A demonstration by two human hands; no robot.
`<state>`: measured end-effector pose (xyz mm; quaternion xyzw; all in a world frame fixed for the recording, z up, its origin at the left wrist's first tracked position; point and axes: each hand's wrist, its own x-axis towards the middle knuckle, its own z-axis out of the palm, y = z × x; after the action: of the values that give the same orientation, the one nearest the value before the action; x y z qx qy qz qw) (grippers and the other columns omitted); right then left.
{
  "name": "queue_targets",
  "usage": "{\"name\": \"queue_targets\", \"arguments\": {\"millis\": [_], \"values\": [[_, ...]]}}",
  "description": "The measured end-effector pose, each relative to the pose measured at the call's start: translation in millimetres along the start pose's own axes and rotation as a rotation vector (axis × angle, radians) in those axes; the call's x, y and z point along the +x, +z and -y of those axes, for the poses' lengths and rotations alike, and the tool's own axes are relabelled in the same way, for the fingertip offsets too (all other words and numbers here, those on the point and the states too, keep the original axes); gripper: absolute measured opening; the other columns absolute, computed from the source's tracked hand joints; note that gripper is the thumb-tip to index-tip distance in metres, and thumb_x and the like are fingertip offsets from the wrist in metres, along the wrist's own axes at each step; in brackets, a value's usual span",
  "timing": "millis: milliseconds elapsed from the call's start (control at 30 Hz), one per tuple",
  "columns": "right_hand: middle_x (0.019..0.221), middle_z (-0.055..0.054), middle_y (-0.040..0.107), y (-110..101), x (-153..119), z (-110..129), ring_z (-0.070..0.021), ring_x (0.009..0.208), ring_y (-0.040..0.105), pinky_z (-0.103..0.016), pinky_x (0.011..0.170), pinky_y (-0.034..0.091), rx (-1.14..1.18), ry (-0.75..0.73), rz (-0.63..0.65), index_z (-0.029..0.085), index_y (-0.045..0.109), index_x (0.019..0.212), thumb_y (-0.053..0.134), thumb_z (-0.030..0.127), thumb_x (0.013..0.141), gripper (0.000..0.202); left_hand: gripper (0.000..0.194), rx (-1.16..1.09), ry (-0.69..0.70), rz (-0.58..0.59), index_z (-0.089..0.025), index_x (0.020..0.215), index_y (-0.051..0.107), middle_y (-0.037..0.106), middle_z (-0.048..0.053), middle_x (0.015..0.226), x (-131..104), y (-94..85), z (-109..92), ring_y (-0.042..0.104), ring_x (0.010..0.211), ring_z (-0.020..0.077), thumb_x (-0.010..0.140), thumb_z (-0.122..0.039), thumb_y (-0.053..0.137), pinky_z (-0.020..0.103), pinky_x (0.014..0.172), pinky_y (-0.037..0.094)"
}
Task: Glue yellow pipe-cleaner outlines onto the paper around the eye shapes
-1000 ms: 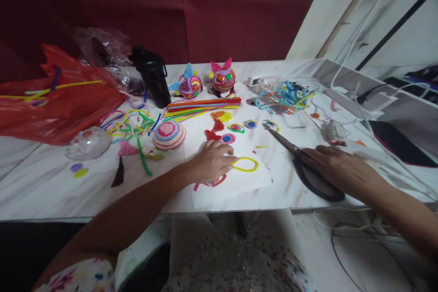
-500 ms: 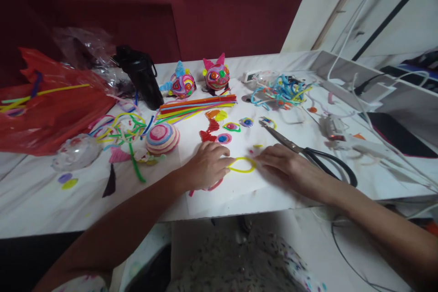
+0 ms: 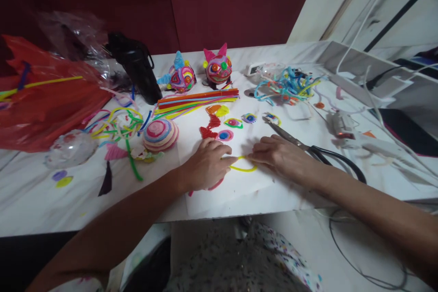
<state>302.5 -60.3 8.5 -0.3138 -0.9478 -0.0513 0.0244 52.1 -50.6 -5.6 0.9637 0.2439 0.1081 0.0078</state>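
Head view: the left hand [image 3: 208,163] and right hand [image 3: 278,155] meet over a yellow pipe-cleaner loop [image 3: 243,168] lying on white paper [image 3: 236,187] on the surface. Uneven pulling could likely kink the loop or slide the paper. Both sets of fingers pinch nearly closed on the loop's opposite ends. Scissors [image 3: 308,148] lie just beside the right hand.

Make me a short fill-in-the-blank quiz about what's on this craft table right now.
1. Both hands, the left hand and the right hand, touch a loop of pipe cleaner coloured ____.
2. Just beyond the right hand lie black-handled ____.
3. The two decorated animal heads stand behind a bundle of straight ____.
4. The loop rests on a sheet of white ____.

Missing words: yellow; scissors; pipe cleaners; paper
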Motion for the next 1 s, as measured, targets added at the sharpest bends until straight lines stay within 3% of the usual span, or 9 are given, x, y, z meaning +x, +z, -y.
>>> {"name": "queue_targets", "arguments": {"millis": [133,333,567,700,867,1000], "values": [[0.082,-0.002,0.069,0.4,-0.4,0.4,-0.0207,0.080,0.055,-0.035,0.067,0.030,-0.099,-0.029,-0.006,0.024,0.068,0.097,0.058,0.019,0.090,0.014,0.022,0.093,0.010,-0.025,-0.021,0.109,0.065,0.065,0.006,0.112,1.8,4.9,-0.7,0.053,0.106,0.0245,0.090,-0.022,0.054,0.045,0.100,0.032],[0.083,-0.004,0.069,7.0,-4.2,1.0,-0.0209,0.080,0.054,-0.036,0.071,0.031,-0.139,-0.056,-0.028,0.022,0.066,0.104,0.051,0.019,0.093,0.019,0.020,0.134,0.024,-0.045,-0.020,0.108,0.064,0.066,0.005,0.109,2.0,7.4,-1.4,0.055,0.103,0.0240,0.092,-0.021,0.052,0.046,0.101,0.030],[0.087,-0.005,0.066,6.9,-6.5,-1.1,-0.0207,0.083,0.054,-0.035,0.071,0.031,0.031,-0.008,0.010,0.021,0.066,0.105,0.052,0.013,0.090,0.023,0.026,0.047,0.081,-0.122,-0.018,0.117,0.059,0.067,0.005,0.112,6.0,3.6,-6.2,0.057,0.107,0.0207,0.095,-0.018,0.045,0.043,0.103,0.031],[0.085,-0.005,0.066,5.9,-4.7,-2.8,-0.0213,0.085,0.057,-0.035,0.072,0.034,0.125,0.030,0.010,0.020,0.068,0.106,0.051,0.009,0.089,0.027,0.024,-0.012,0.137,-0.088,-0.015,0.115,0.059,0.066,0.006,0.120,8.7,1.5,-10.9,0.056,0.114,0.0205,0.095,-0.018,0.045,0.042,0.105,0.031],[0.093,-0.009,0.070,3.5,-5.3,-8.0,-0.0206,0.090,0.062,-0.035,0.077,0.043,0.312,0.055,-0.083,0.019,0.068,0.109,0.044,0.009,0.091,0.032,0.026,-0.016,0.132,-0.042,-0.015,0.118,0.058,0.065,0.009,0.123,8.6,5.2,-10.4,0.056,0.115,0.0217,0.094,-0.019,0.047,0.044,0.104,0.033],[0.099,-0.012,0.070,-8.0,-25.9,-14.0,-0.0197,0.087,0.064,-0.033,0.075,0.048,0.286,0.207,-0.188,0.017,0.067,0.115,0.040,0.014,0.094,0.034,0.026,-0.017,0.134,-0.053,-0.015,0.117,0.058,0.065,0.008,0.122,9.2,7.0,-8.6,0.056,0.114,0.0219,0.094,-0.021,0.048,0.043,0.102,0.035]]}}
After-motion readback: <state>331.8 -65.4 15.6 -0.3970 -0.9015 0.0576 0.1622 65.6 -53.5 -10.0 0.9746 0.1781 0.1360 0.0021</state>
